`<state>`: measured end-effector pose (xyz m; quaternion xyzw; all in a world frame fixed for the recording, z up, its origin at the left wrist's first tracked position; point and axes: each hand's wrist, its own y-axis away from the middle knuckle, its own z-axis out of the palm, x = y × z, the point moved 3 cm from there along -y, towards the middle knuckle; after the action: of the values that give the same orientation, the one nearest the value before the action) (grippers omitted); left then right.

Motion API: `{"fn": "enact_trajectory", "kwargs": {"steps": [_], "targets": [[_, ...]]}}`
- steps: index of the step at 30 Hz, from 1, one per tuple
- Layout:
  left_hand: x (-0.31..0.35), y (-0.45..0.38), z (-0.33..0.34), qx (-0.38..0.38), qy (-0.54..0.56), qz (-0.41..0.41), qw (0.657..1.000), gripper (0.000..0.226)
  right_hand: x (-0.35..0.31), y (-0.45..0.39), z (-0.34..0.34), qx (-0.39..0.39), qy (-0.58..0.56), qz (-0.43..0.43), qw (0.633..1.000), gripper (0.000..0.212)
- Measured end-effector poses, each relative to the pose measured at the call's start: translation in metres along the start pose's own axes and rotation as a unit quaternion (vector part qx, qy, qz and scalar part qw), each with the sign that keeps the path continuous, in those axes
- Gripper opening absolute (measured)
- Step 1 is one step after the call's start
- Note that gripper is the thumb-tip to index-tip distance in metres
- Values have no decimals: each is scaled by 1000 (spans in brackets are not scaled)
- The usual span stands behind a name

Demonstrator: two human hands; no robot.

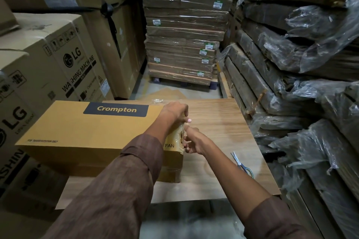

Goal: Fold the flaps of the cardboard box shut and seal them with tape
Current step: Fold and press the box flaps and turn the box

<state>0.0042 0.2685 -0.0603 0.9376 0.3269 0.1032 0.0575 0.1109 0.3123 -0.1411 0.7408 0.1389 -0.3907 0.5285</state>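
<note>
A long yellow cardboard box [81,132] marked "Crompton" and "FAN" lies on a wooden table [223,122]. Its right end faces me, with clear tape [174,138] wrinkled over the top edge. My left hand [174,111] curls over the box's top right corner, fingers bent down onto the end face. My right hand [194,141] is at the end face just below it, fingers pinching the edge of the tape or flap there. The end face itself is mostly hidden from this angle.
Scissors [241,164] lie on the table to the right of my right arm. A crumpled bit of clear tape [157,101] sits at the table's far edge. Large LG cartons [48,64] stand left, wrapped flat stacks [182,25] ahead, plastic-covered bundles [301,54] right.
</note>
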Motion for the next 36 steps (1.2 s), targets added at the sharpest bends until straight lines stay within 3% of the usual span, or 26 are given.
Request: {"fn": "enact_trajectory", "kwargs": {"steps": [8,17,27,32,36], "targets": [[0,-3,0,-6,-12,5,1000,35,5,1,22,78,70,-112,988,90],[-1,-4,2,15,-7,7,1000,34,13,12,19,75,147,-115,979,57],[0,-2,2,10,-24,18,1000,37,33,46,26,99,162,-109,976,57],[-1,2,3,7,-38,24,999,38,22,52,16,89,205,-84,971,77],[-5,4,5,12,-63,21,998,33,-3,45,14,119,57,-90,987,68]]}}
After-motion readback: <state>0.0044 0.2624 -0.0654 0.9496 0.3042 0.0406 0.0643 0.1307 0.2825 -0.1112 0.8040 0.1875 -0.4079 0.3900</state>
